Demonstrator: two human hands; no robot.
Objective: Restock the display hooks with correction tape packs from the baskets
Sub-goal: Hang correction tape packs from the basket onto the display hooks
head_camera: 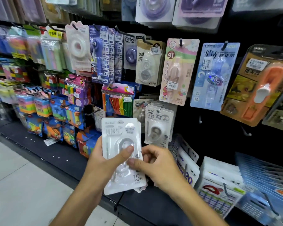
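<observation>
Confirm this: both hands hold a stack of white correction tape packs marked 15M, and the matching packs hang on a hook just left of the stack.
Not quite. In the head view the left hand and right hand do hold the white correction tape packs, but the matching packs hang just right of the stack, not left.

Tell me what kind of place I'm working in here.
Most likely a stationery shop aisle: a dark pegboard wall of hooks carrying carded correction tape packs with price stickers, and both hands, left hand and right hand, holding white packs for restocking.
</observation>
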